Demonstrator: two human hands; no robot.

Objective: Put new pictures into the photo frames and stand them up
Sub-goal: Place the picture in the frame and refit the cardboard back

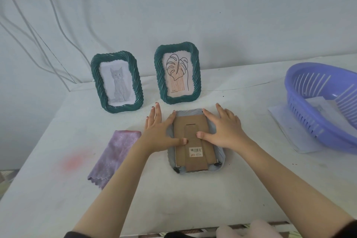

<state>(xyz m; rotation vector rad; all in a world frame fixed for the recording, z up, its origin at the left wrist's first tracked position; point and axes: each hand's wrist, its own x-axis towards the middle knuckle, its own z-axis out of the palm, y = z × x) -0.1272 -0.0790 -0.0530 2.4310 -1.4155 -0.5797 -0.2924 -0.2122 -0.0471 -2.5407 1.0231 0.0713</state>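
Hands — left [157, 133] and right [224, 129] — lie flat, grip released, thumbs pressing the face-down frame's cardboard back [193, 141].

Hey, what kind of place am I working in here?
Probably a makeshift home craft table: a cloth-covered table against a bare wall with loose cables, plus a plastic basket.

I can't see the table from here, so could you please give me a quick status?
Both hands, left and right, flat on the face-down frame, thumbs pressing its cardboard back. Two green frames already standing. Nothing in the way.
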